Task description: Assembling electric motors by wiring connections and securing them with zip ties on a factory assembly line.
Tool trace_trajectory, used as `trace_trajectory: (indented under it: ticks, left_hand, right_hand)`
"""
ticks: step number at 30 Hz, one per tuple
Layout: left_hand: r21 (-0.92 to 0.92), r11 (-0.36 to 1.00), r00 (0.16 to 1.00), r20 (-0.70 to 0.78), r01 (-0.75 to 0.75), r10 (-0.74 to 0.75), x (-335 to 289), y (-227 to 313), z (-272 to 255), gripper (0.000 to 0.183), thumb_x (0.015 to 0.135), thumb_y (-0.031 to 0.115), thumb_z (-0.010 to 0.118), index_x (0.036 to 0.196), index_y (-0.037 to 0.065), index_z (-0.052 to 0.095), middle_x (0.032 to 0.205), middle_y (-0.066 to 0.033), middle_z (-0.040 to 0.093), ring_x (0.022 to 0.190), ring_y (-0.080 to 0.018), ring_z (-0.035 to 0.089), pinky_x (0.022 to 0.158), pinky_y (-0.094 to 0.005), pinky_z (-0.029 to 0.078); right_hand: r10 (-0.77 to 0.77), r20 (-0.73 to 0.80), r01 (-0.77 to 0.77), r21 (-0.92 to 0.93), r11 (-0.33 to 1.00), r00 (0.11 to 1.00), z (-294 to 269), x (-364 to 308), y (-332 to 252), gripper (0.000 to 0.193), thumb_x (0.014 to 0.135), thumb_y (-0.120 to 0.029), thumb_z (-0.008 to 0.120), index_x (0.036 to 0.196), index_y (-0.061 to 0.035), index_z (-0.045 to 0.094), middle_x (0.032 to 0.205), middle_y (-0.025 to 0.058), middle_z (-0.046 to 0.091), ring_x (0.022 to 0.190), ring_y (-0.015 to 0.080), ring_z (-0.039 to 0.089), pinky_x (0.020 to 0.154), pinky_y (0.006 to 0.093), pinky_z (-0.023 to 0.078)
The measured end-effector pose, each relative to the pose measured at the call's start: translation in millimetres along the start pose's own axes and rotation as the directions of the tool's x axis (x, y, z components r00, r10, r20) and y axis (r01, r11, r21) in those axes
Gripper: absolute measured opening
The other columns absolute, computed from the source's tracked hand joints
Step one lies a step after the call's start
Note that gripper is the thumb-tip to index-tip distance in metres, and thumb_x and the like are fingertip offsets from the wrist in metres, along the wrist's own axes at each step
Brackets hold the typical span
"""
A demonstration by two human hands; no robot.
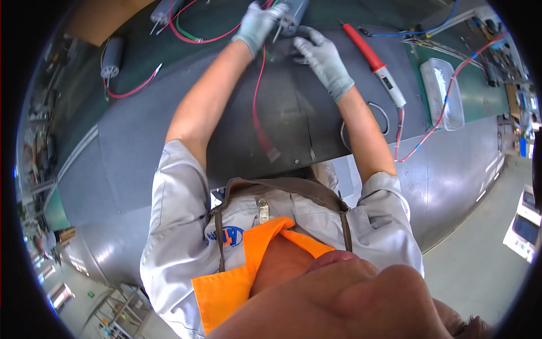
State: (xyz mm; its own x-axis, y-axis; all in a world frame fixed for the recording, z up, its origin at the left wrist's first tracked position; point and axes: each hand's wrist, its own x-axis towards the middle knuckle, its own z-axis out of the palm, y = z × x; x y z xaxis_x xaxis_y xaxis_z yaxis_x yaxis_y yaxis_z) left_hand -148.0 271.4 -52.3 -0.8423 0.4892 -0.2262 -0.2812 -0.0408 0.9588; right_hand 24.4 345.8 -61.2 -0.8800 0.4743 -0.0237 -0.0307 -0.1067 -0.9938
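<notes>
At the top edge of the view, a grey cylindrical motor (296, 16) with a thin metal shaft or pin lies on the dark mat. My left hand (258, 27), in a pale glove with darker fingertips, has its fingers closed at the motor's left side. A red lead (257, 96) trails from beneath this hand toward the table's front edge; its lower end is smeared by motion. On the motor's right, near its lower end, my right hand (326, 59) wears a matching glove. Its fingers are apart and slightly bent, with nothing visible between them.
Another grey motor (112, 57) with a red lead sits at the left, and one more (165, 12) near the top edge. Right of my hands lies a red-and-grey probe (377, 62) with a long cable. A clear plastic tray (453, 107) stands further right.
</notes>
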Motion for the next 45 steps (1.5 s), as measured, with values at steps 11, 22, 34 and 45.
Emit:
trace_trajectory:
  ticks: [11,22,34,45]
  left_hand:
    - [-0.007,0.957,0.841,0.478,0.291,-0.252,-159.0,-2.3,-110.0,0.044,0.094,0.027,0.068,0.132,0.005,0.061,0.100,0.0011,0.066,0.089,-0.0037,0.059,0.069,-0.0196,0.045]
    - [0.079,0.949,0.603,0.755,0.307,-0.258,-202.6,12.6,-45.5,0.049,0.093,0.041,0.070,0.116,-0.001,0.065,0.095,-0.0089,0.070,0.082,-0.0177,0.069,0.070,-0.0297,0.056]
    - [-0.176,0.981,0.920,0.391,0.078,-0.003,-209.9,13.1,-9.4,0.036,0.101,0.027,0.061,0.118,-0.005,0.064,0.095,-0.0109,0.071,0.083,-0.0161,0.069,0.077,-0.0292,0.056]
    - [-0.194,0.979,0.943,0.334,0.061,0.008,-218.7,4.1,4.6,0.033,0.100,0.029,0.063,0.114,-0.001,0.067,0.093,-0.0062,0.071,0.083,-0.0112,0.065,0.075,-0.0284,0.054]
  right_hand:
    - [-0.253,-0.482,0.311,0.044,0.949,0.839,-221.2,-46.3,-79.7,0.052,0.098,-0.014,0.063,0.144,-0.0013,0.043,0.112,0.0148,0.068,0.089,0.0184,0.067,0.072,0.0294,0.053]
    - [0.292,0.375,-0.084,-0.483,0.872,0.880,-59.3,-95.2,-36.3,0.036,0.090,-0.030,0.076,0.109,0.0010,0.073,0.089,0.0059,0.072,0.079,0.0105,0.064,0.071,0.0258,0.053]
    - [-0.157,0.026,0.154,0.088,0.984,0.987,-6.6,-156.3,-58.4,0.055,0.091,-0.010,0.063,0.139,0.0111,0.049,0.091,0.0142,0.070,0.072,0.0162,0.066,0.069,0.0296,0.053]
    - [-0.094,0.004,0.088,0.312,0.946,0.996,5.4,-147.7,-54.4,0.062,0.095,-0.018,0.060,0.146,0.0101,0.039,0.093,0.0158,0.071,0.070,0.0166,0.066,0.061,0.0286,0.052]
